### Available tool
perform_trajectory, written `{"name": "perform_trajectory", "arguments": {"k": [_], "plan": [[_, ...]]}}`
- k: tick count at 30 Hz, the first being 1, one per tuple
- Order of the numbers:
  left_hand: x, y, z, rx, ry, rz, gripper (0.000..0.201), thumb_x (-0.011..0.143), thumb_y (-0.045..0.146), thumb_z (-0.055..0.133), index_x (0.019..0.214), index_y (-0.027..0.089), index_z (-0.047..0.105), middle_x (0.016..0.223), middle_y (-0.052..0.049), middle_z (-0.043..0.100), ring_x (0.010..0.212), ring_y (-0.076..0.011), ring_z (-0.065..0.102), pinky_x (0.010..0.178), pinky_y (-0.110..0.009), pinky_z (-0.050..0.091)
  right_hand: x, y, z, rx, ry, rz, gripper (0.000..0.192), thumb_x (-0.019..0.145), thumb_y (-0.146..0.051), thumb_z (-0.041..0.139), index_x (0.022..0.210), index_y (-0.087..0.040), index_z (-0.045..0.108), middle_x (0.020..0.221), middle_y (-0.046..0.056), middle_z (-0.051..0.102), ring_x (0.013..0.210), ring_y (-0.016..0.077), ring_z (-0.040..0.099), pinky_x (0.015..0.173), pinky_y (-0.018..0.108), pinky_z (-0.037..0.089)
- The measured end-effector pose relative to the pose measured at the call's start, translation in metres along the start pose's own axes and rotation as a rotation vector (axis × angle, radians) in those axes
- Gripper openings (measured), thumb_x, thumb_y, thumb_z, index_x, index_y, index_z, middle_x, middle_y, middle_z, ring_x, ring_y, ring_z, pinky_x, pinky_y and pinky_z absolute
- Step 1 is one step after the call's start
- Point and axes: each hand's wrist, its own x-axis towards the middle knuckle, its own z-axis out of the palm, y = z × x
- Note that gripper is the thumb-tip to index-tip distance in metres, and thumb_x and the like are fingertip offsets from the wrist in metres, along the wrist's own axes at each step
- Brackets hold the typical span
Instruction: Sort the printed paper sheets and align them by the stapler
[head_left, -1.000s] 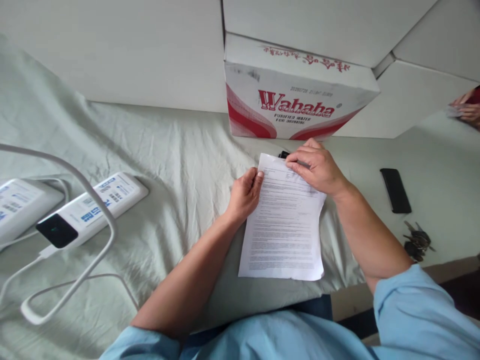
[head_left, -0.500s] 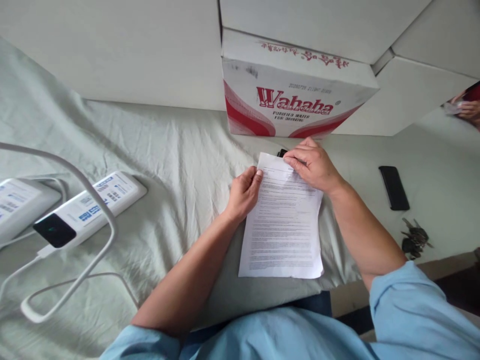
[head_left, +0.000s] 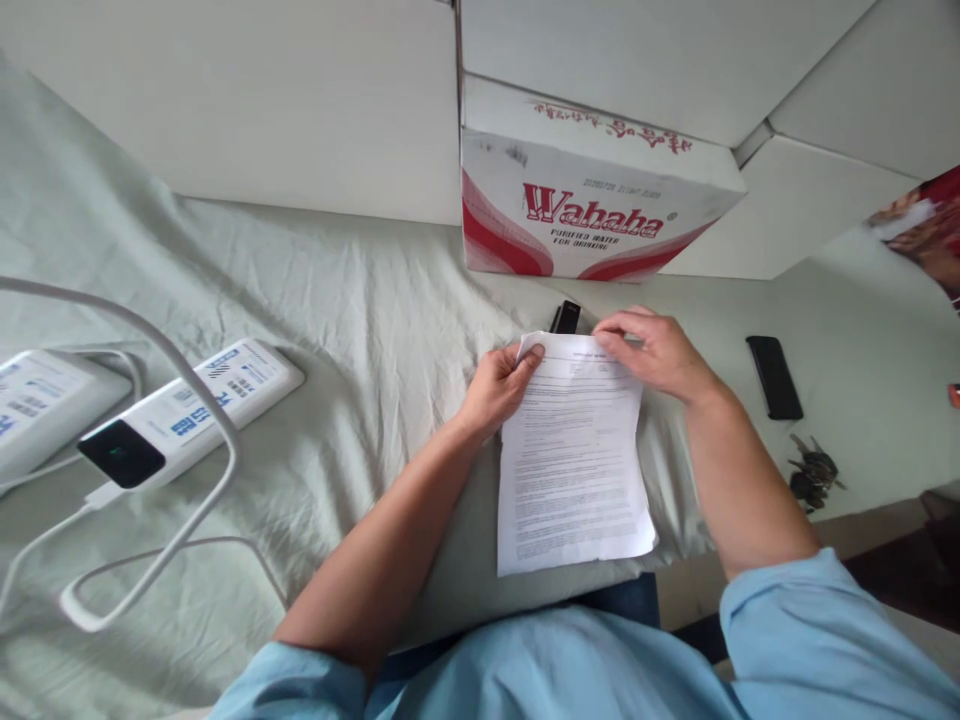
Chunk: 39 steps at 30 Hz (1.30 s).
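Observation:
A printed sheet of paper (head_left: 574, 465) lies on the pale green cloth (head_left: 337, 330) in front of me. My left hand (head_left: 499, 385) pinches its top left corner, which curls up a little. My right hand (head_left: 656, 350) grips the top right edge with fingers curled over it. Just beyond the paper's top edge, a small black object (head_left: 566, 317) lies on the cloth, uncovered.
A white and red Wahaha box (head_left: 592, 205) stands against the white wall behind. Two white power banks (head_left: 187, 410) with white cables (head_left: 172, 540) lie at left. A black phone (head_left: 774, 376) and keys (head_left: 814, 472) lie at right. Another person's hand (head_left: 919, 225) shows at far right.
Both hands have drawn the paper's top edge toward me and lifted the top left corner. The small black object behind it is now fully uncovered.

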Motion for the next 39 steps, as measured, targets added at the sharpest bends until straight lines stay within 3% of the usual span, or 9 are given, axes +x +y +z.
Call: {"name": "perform_trajectory", "arguments": {"k": [4, 8, 11, 14, 20, 26, 30, 36, 39], "plan": [[0.002, -0.005, 0.0, -0.046, 0.063, -0.032, 0.067, 0.088, 0.083, 0.067, 0.067, 0.022, 0.05, 0.061, 0.001, 0.048, 0.055, -0.0108, 0.041, 0.048, -0.026, 0.032, -0.044, 0.03, -0.008, 0.314, 0.172, 0.308, 0.047, 0.092, -0.068, 0.075, 0.108, -0.025, 0.079, 0.101, 0.006, 0.082, 0.089, 0.0224, 0.074, 0.083, 0.037, 0.059], [0.001, -0.005, 0.0, -0.071, 0.078, -0.064, 0.065, 0.086, 0.082, 0.071, 0.07, 0.021, 0.055, 0.063, 0.0, 0.053, 0.054, -0.0112, 0.044, 0.047, -0.027, 0.034, -0.078, 0.041, 0.027, 0.701, 0.294, 0.463, 0.06, 0.082, -0.08, 0.076, 0.109, -0.026, 0.073, 0.1, 0.008, 0.082, 0.086, 0.0262, 0.077, 0.072, 0.038, 0.061], [-0.002, -0.002, 0.0, -0.042, 0.064, -0.062, 0.064, 0.085, 0.082, 0.072, 0.071, 0.021, 0.055, 0.063, 0.0, 0.053, 0.054, -0.0117, 0.045, 0.047, -0.027, 0.035, -0.092, 0.036, 0.056, 0.733, 0.391, 0.546, 0.051, 0.082, -0.074, 0.081, 0.094, -0.025, 0.073, 0.089, 0.007, 0.081, 0.082, 0.0262, 0.076, 0.072, 0.038, 0.06], [-0.002, -0.003, -0.002, 0.018, 0.052, -0.031, 0.065, 0.086, 0.083, 0.069, 0.073, 0.021, 0.056, 0.065, -0.001, 0.055, 0.057, -0.0126, 0.047, 0.05, -0.027, 0.036, -0.104, 0.032, 0.064, 0.619, 0.455, 0.612, 0.051, 0.084, -0.073, 0.08, 0.079, -0.023, 0.069, 0.076, 0.004, 0.074, 0.073, 0.0234, 0.07, 0.067, 0.036, 0.056], [0.001, -0.005, -0.008, 0.28, 0.089, 0.068, 0.051, 0.094, 0.065, 0.067, 0.071, 0.022, 0.051, 0.062, 0.003, 0.041, 0.058, -0.0115, 0.037, 0.053, -0.027, 0.029, -0.127, 0.028, 0.05, 0.403, 0.32, 0.648, 0.06, 0.086, -0.082, 0.069, 0.069, -0.024, 0.061, 0.061, 0.002, 0.058, 0.061, 0.0199, 0.055, 0.052, 0.032, 0.041], [0.003, 0.0, -0.013, 0.419, -0.003, 0.067, 0.025, 0.09, 0.043, 0.065, 0.084, 0.02, 0.07, 0.059, 0.007, 0.039, 0.056, -0.0118, 0.035, 0.055, -0.028, 0.029, -0.141, 0.031, 0.05, 0.414, 0.233, 0.725, 0.062, 0.083, -0.082, 0.07, 0.067, -0.025, 0.052, 0.059, -0.002, 0.048, 0.057, 0.0151, 0.041, 0.051, 0.03, 0.033], [0.006, -0.002, -0.015, 0.391, -0.004, 0.036, 0.016, 0.087, 0.034, 0.067, 0.09, 0.018, 0.072, 0.064, 0.004, 0.058, 0.057, -0.0117, 0.047, 0.058, -0.026, 0.036, -0.143, 0.037, 0.049, 0.347, 0.146, 0.732, 0.061, 0.087, -0.079, 0.066, 0.067, -0.025, 0.047, 0.06, -0.003, 0.041, 0.058, 0.0133, 0.035, 0.051, 0.029, 0.027], [0.006, -0.01, -0.008, 0.453, 0.246, 0.023, 0.017, 0.09, 0.017, 0.06, 0.102, 0.019, 0.071, 0.098, -0.007, 0.085, 0.082, -0.0174, 0.076, 0.077, -0.028, 0.055, -0.139, 0.035, 0.044, 0.235, 0.085, 0.718, 0.057, 0.091, -0.071, 0.063, 0.066, -0.026, 0.039, 0.06, -0.005, 0.034, 0.058, 0.012, 0.032, 0.051, 0.028, 0.024], [0.004, -0.01, -0.003, 0.56, 0.188, 0.016, 0.024, 0.095, 0.015, 0.056, 0.111, 0.02, 0.074, 0.107, -0.007, 0.087, 0.093, -0.0192, 0.08, 0.089, -0.031, 0.059, -0.14, 0.035, 0.044, 0.238, 0.118, 0.713, 0.057, 0.09, -0.072, 0.063, 0.066, -0.026, 0.039, 0.06, -0.005, 0.035, 0.058, 0.0123, 0.034, 0.051, 0.028, 0.026]]}}
